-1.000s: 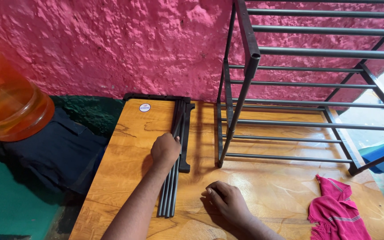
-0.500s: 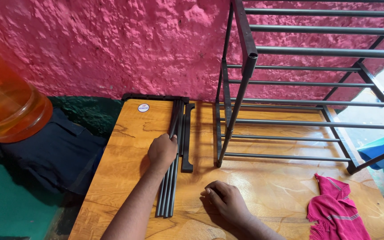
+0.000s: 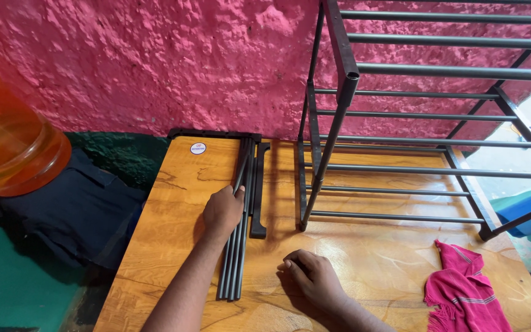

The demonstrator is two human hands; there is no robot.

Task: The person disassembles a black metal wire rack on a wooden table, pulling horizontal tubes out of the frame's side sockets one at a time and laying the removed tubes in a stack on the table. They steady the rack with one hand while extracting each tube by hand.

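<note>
On rods [image 3: 239,233], left hand [image 3: 221,212] (flat).

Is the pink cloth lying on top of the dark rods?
No, the pink cloth lies apart on the table, far from the rods.

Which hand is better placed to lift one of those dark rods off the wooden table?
Left. The left hand already rests on the bundle of dark rods, fingers over them. The right hand lies flat on the table, apart from the rods and holding nothing.
</note>
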